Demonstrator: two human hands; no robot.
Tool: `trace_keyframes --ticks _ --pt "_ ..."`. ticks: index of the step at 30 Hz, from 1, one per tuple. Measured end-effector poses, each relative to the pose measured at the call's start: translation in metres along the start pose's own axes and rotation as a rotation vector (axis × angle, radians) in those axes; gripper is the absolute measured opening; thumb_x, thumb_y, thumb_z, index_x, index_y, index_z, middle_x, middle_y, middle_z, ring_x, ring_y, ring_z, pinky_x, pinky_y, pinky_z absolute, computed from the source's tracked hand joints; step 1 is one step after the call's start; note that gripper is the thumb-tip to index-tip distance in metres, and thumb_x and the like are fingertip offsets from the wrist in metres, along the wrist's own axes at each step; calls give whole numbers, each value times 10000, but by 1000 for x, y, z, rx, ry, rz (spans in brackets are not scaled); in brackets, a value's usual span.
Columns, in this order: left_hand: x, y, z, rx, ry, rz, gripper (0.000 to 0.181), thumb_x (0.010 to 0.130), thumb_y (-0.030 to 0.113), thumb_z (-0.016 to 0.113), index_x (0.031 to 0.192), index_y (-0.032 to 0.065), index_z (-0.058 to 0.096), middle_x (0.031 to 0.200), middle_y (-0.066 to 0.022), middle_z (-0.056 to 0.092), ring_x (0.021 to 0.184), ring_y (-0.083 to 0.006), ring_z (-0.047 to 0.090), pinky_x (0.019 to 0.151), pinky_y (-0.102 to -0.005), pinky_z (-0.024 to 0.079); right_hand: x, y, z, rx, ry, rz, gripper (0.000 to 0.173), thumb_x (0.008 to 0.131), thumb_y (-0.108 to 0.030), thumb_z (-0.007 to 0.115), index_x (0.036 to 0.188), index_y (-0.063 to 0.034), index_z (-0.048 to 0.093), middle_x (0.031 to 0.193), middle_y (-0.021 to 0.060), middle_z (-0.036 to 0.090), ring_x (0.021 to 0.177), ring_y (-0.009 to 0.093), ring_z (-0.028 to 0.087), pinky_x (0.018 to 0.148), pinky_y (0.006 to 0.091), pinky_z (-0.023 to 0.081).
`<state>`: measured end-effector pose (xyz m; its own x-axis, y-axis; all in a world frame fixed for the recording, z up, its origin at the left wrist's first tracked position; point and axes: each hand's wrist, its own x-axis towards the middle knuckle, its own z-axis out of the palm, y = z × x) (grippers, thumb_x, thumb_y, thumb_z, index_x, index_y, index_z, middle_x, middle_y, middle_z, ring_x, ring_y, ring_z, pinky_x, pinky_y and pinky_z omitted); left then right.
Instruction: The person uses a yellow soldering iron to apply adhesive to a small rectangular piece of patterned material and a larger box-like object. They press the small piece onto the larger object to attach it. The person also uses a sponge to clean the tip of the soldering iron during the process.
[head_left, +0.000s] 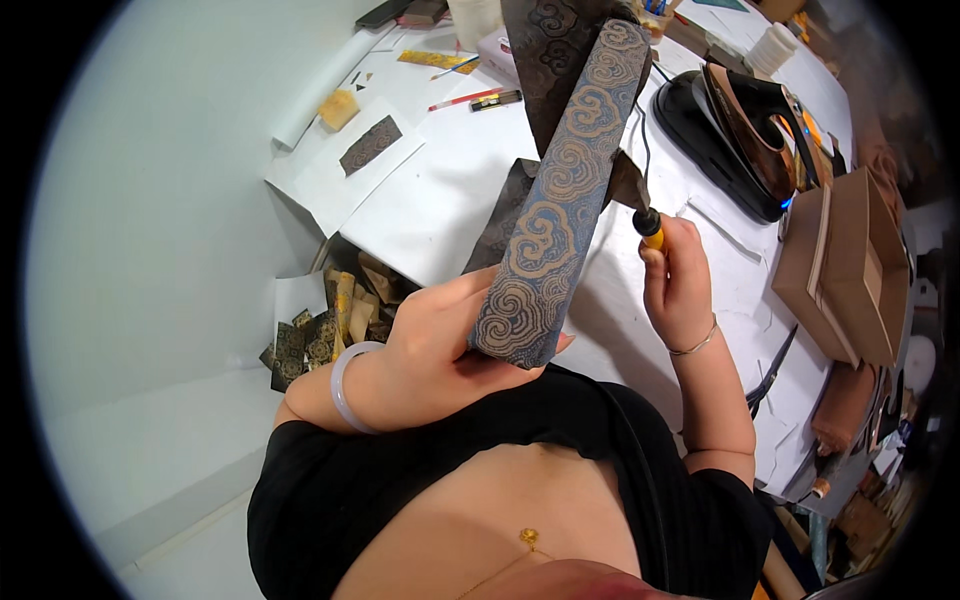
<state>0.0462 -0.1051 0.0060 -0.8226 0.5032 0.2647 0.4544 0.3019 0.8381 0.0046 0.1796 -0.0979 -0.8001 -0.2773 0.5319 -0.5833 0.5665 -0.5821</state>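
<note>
My left hand (442, 345) grips the near end of a long fabric-covered piece (559, 202), blue with tan cloud scrolls, raised over the white table. Darker cloud-patterned fabric (551, 67) extends behind its far part, and another dark flap (506, 217) shows at its left side. My right hand (679, 270) is closed around the yellow handle of a scraper-like tool (628, 184). The metal blade of this tool lies close against the right edge of the piece; whether it touches cannot be told. What the piece is made of under the fabric is hidden.
A clothes iron (750, 135) rests on its base at the right, near open cardboard boxes (844, 270). Dark scissors (772, 375) lie by my right forearm. A sponge (339, 110), a fabric scrap (371, 145), pens (465, 99) and a brush lie at the left. Fabric offcuts (322, 337) fill a bin below.
</note>
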Motion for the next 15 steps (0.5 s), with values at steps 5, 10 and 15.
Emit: trace_keyframes --ticks 5,10,15 --pt "-2 -4 1 -20 16 6 422 797 65 860 1168 -35 684 1094 -155 708 886 -274 740 766 -317 582 -5 8 7 -3 -29 -7 322 918 -3 666 1226 23 576 949 170 611 860 369 562 796 436 487" --pt "-5 -18 21 -87 213 -47 695 758 151 923 1322 -62 577 1094 -174 707 911 -232 738 779 -314 580 -9 11 10 120 -187 122 199 1044 -56 527 1231 10 536 1013 125 594 880 223 591 792 335 495" --pt "-15 -41 34 -26 254 -41 689 741 152 936 1283 -59 566 1023 -153 711 863 -203 722 756 -319 577 -4 -7 7 245 -218 212 212 1007 -7 543 1217 2 526 1008 168 550 845 301 570 821 359 494"
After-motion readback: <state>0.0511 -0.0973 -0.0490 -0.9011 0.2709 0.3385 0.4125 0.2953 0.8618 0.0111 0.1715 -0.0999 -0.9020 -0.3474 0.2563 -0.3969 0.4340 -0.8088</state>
